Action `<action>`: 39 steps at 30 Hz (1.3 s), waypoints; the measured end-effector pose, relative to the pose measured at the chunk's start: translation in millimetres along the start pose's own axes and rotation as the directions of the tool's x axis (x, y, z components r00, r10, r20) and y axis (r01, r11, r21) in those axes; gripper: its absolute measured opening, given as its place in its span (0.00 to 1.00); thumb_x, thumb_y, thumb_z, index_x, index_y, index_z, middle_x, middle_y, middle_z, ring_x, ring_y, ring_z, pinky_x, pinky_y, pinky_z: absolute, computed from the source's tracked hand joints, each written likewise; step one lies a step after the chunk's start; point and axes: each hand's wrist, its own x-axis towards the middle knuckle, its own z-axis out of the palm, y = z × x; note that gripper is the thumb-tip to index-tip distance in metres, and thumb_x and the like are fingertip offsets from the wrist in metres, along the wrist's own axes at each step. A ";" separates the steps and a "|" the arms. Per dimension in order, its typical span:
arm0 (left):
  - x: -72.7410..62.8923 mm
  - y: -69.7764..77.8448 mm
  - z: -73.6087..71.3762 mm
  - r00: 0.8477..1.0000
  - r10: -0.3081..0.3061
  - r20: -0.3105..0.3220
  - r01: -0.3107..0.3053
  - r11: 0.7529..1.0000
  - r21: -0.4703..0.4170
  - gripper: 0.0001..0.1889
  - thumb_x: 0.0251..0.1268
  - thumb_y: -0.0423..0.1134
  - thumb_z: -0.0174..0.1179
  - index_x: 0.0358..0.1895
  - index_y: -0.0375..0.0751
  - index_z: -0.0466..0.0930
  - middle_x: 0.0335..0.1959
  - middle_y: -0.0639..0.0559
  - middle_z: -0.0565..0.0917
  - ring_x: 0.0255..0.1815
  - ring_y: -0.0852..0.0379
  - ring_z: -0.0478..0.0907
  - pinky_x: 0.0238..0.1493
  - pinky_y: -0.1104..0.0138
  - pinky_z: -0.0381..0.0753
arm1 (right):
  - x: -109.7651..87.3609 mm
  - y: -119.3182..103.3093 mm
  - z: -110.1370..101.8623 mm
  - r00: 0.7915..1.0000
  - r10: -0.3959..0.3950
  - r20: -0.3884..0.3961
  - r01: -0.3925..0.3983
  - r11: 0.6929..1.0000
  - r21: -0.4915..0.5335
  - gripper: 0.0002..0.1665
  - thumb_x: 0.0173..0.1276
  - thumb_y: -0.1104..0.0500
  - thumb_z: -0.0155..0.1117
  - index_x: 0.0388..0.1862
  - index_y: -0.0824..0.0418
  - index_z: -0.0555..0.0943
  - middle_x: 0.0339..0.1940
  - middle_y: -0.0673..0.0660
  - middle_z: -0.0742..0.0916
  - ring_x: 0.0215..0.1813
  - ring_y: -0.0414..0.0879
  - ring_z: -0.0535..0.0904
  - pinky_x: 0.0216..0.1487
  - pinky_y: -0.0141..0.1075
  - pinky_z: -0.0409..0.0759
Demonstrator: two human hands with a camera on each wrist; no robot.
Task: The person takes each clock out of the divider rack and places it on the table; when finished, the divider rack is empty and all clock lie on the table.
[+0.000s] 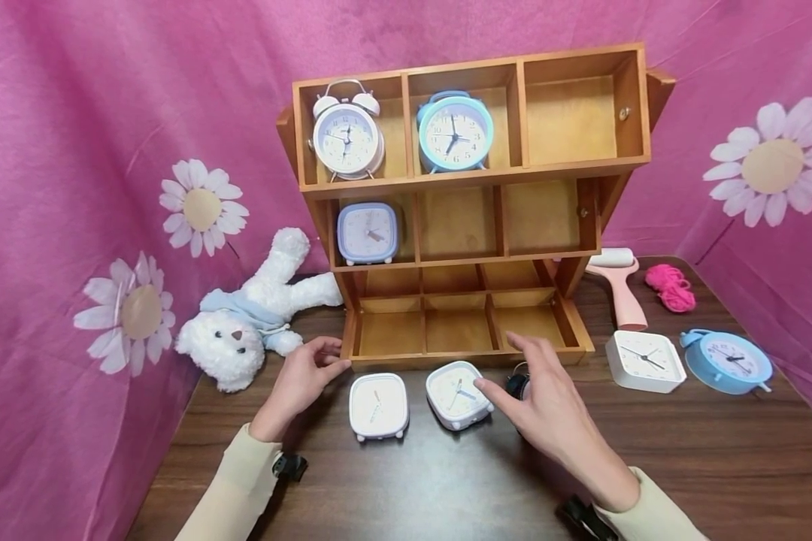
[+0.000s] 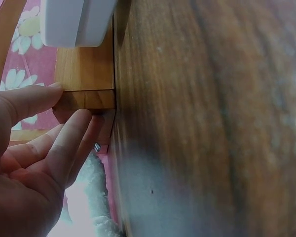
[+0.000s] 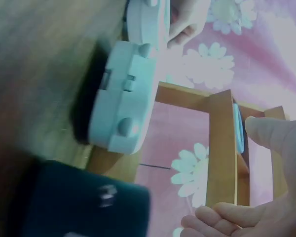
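My left hand is at the front left corner of the wooden shelf. Its thumb and fingertips pinch that corner from two sides. Over the table my right hand hovers with fingers and thumb spread, nothing between them. Beneath it a small black round thing is mostly hidden. Just left of its thumb, a white square clock lies tilted, face up. Another white clock lies farther left, nearer my left hand.
The shelf's upper rows hold a white twin-bell clock, a blue round clock and a lavender clock. A white teddy bear lies left. To the right are a square clock, a blue clock, a lint roller and pink yarn.
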 end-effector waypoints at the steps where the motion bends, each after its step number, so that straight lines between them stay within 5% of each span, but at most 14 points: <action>1: -0.9 3.0 -1.3 1.000 -0.013 0.004 0.013 1.000 -0.001 0.19 0.72 0.37 0.77 0.61 0.34 0.87 0.51 0.40 0.95 0.48 0.50 0.93 0.46 0.66 0.84 | 2.3 -2.7 0.0 1.000 -0.006 0.001 0.006 1.000 0.007 0.50 0.70 0.42 0.83 0.81 0.64 0.74 0.72 0.66 0.82 0.69 0.66 0.84 0.67 0.68 0.82; 11: -3.5 5.0 -2.7 1.000 -0.013 0.010 0.013 1.000 -0.008 0.18 0.74 0.36 0.76 0.61 0.34 0.87 0.52 0.40 0.95 0.49 0.49 0.94 0.47 0.67 0.83 | 24.0 -26.5 8.0 0.995 -0.095 -0.002 0.095 0.991 0.098 0.48 0.67 0.49 0.86 0.80 0.63 0.76 0.74 0.64 0.83 0.71 0.63 0.83 0.70 0.64 0.82; 18: -4.4 5.7 -3.2 1.000 -0.012 0.011 0.012 1.000 -0.006 0.17 0.74 0.36 0.75 0.61 0.34 0.87 0.51 0.41 0.95 0.49 0.49 0.94 0.46 0.67 0.82 | 38.7 -42.3 14.9 0.996 -0.075 0.051 0.066 0.985 0.159 0.49 0.69 0.48 0.85 0.83 0.61 0.74 0.77 0.62 0.80 0.77 0.63 0.79 0.76 0.65 0.78; 28: 6.7 -25.1 4.7 0.991 0.135 -0.023 -0.136 0.989 -0.053 0.20 0.73 0.45 0.77 0.58 0.34 0.87 0.47 0.42 0.95 0.41 0.56 0.92 0.39 0.67 0.83 | 68.1 -67.3 22.4 0.988 -0.141 0.061 0.125 0.967 0.220 0.51 0.70 0.46 0.84 0.86 0.57 0.71 0.80 0.59 0.77 0.79 0.60 0.78 0.79 0.64 0.76; 34: -2.3 2.8 -3.4 1.000 0.028 0.007 -0.027 0.999 -0.043 0.18 0.73 0.38 0.76 0.59 0.33 0.87 0.50 0.39 0.95 0.47 0.48 0.94 0.44 0.65 0.85 | 86.7 -79.5 26.4 0.983 -0.177 0.044 0.163 0.961 0.223 0.52 0.70 0.46 0.84 0.86 0.58 0.70 0.81 0.60 0.76 0.80 0.59 0.76 0.80 0.62 0.76; 39: -3.5 7.9 -3.3 0.999 -0.035 0.015 0.035 0.999 -0.004 0.18 0.76 0.37 0.75 0.62 0.34 0.86 0.53 0.40 0.95 0.50 0.49 0.94 0.45 0.66 0.83 | 105.0 -89.3 32.5 0.976 -0.218 0.015 0.209 0.950 0.230 0.52 0.70 0.47 0.84 0.86 0.59 0.70 0.80 0.61 0.77 0.80 0.59 0.77 0.80 0.60 0.76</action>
